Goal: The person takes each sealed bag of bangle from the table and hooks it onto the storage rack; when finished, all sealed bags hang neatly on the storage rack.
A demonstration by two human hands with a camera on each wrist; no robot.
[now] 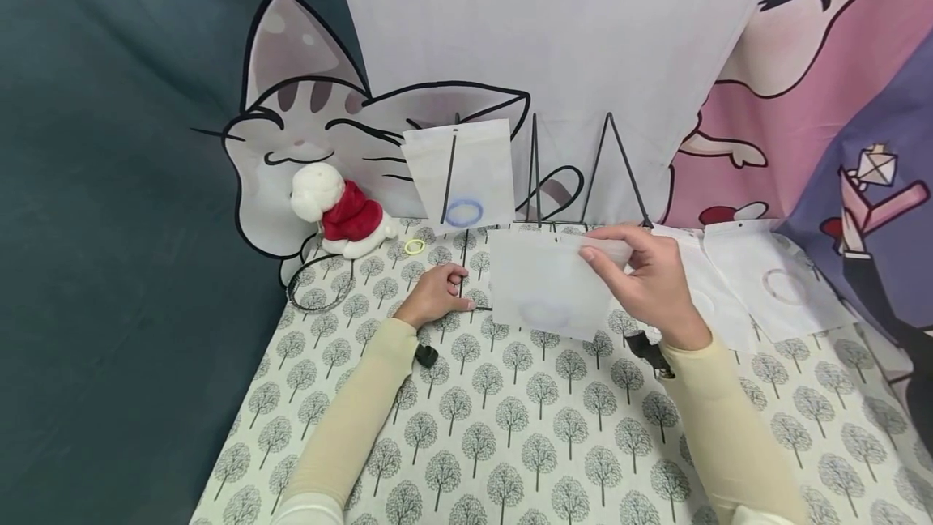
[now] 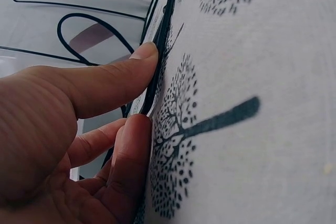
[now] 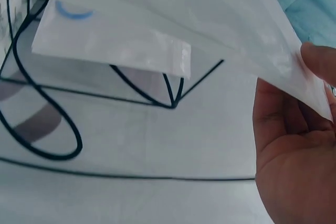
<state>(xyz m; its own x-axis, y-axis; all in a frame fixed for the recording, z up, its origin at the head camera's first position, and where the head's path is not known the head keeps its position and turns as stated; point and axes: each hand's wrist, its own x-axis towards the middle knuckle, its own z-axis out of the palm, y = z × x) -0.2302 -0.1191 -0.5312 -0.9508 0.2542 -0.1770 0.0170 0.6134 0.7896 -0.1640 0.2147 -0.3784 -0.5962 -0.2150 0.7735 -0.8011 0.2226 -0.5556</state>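
Observation:
My right hand [image 1: 645, 278] pinches the upper right corner of a white translucent bag [image 1: 547, 282] between thumb and fingers. A faint pale ring shows through that bag, which hangs in front of a black wire display rack [image 1: 628, 160]. In the right wrist view, the bag [image 3: 157, 3] stretches from the fingers across the top. My left hand [image 1: 436, 294] holds the front left corner of the rack's base. The left wrist view shows the thumb and a finger on the black rod [image 2: 163, 40]. Another white bag [image 1: 488, 164], with a blue ring [image 1: 464, 213] inside, hangs on the rack's left prong.
More white bags [image 1: 776, 282] lie on the right, one with a pinkish ring. A white plush toy [image 1: 353, 213] in red sits at the back left, near a dark beaded loop [image 1: 321, 306] and a yellow ring [image 1: 415, 247]. A tree-print cloth [image 1: 510, 420] covers the table.

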